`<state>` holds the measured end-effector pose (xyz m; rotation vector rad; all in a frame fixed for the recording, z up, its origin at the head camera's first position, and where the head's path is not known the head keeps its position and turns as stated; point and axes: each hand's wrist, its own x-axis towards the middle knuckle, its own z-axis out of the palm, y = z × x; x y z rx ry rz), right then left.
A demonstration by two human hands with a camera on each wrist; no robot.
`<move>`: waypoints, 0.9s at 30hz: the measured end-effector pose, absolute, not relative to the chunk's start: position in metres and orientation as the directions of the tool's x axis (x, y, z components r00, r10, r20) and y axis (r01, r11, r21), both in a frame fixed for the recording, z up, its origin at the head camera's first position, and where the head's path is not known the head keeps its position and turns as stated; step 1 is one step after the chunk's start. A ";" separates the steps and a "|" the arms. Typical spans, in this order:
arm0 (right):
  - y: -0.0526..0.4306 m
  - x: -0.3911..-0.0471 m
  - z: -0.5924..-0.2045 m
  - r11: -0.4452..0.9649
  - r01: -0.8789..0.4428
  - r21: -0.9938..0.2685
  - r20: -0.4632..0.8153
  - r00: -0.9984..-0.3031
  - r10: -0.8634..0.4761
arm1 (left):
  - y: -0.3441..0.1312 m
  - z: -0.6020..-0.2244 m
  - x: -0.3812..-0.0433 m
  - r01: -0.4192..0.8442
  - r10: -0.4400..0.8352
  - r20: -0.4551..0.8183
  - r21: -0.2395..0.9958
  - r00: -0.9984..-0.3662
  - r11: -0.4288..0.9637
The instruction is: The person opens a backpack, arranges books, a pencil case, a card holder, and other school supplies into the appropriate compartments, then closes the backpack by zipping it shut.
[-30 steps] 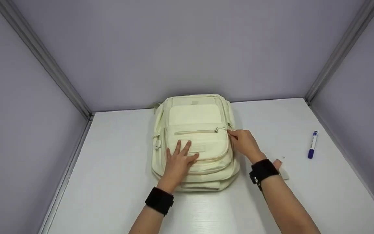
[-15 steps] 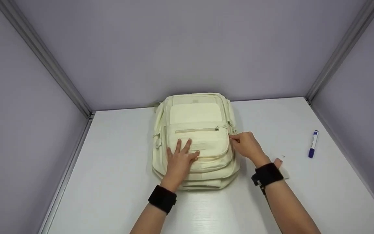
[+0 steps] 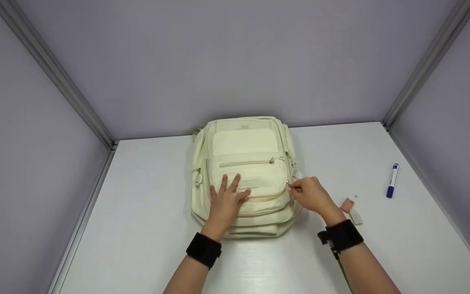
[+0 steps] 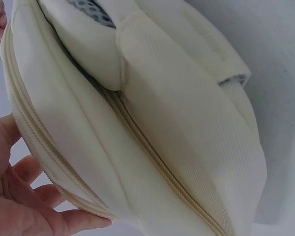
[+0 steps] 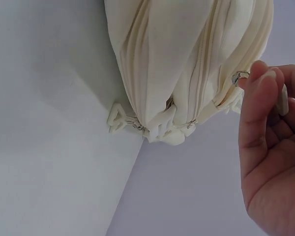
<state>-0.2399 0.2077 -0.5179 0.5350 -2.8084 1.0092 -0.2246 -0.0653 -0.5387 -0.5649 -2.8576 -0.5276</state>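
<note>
A cream backpack lies on the white table with its front pockets facing up. My left hand rests on the lower front pocket, fingers spread and straight. In the left wrist view the left fingers lie along the pocket's zipped edge. At the right side of that pocket my right hand pinches a zipper pull between thumb and forefinger; its metal slider shows just past the fingertips. A second zipper pull sits at the right end of the straight front zip.
Right of the bag, a small pink block and a whitish piece lie near the right wrist. Farther right is a blue-and-white marker. Grey-lilac panels enclose the table at the back and sides.
My right hand has moved down along the right side of the pocket with the zipper pull. The left hand has stayed nearly in place on the pocket. More of the pink block shows.
</note>
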 end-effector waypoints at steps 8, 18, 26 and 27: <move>0.207 -0.229 -0.519 0.651 -0.335 -0.681 0.167 -0.937 -0.308 | -0.066 -0.539 -0.223 0.407 0.336 0.257 0.320 -0.906 0.855; 0.197 -0.221 -0.515 0.544 -0.280 -0.791 0.079 -0.929 -0.363 | -0.068 -0.540 -0.223 0.429 0.341 0.294 0.325 -0.893 0.843; 0.187 -0.217 -0.516 0.481 -0.214 -0.850 0.033 -0.933 -0.358 | -0.069 -0.543 -0.222 0.461 0.364 0.318 0.325 -0.876 0.826; 0.186 -0.217 -0.516 0.470 -0.214 -0.856 0.032 -0.930 -0.367 | -0.069 -0.543 -0.222 0.465 0.366 0.321 0.325 -0.873 0.824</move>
